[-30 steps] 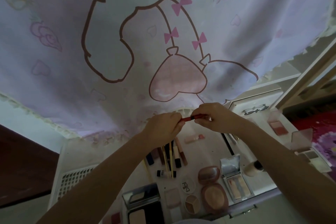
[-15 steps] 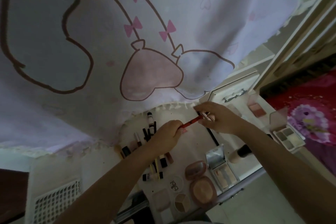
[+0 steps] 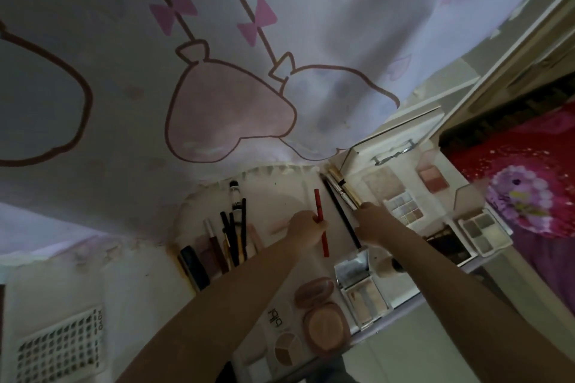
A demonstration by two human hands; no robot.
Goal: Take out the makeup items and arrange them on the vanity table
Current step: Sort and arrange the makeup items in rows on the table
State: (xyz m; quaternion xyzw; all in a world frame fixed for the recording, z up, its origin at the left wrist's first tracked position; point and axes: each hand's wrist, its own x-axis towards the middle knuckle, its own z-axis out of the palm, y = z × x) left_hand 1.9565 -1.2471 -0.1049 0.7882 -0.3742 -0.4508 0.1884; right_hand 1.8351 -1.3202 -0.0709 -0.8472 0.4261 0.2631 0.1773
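My left hand point(image 3: 306, 232) grips a thin red makeup pencil point(image 3: 320, 214) low over the white vanity table point(image 3: 280, 196); the pencil points away from me. My right hand point(image 3: 373, 222) is closed around the near ends of some gold and black sticks point(image 3: 340, 191) that lie to the right of the pencil. A long black brush point(image 3: 342, 218) lies between the two hands. A row of pencils and tubes point(image 3: 231, 233) lies left of my left hand. Compacts point(image 3: 325, 325) and open palettes point(image 3: 404, 211) sit near and right.
A pink cartoon-print curtain point(image 3: 233, 71) hangs over the table's far edge. An open white case with a mirror lid point(image 3: 395, 140) stands at the far right. A red flowered bedspread point(image 3: 522, 183) lies beyond the right edge. A white vented panel point(image 3: 59, 351) sits low on the left.
Both hands were holding the red pencil up between them. Now my left hand alone has brought it down to the table, and my right hand has shifted right onto the gold and black sticks.
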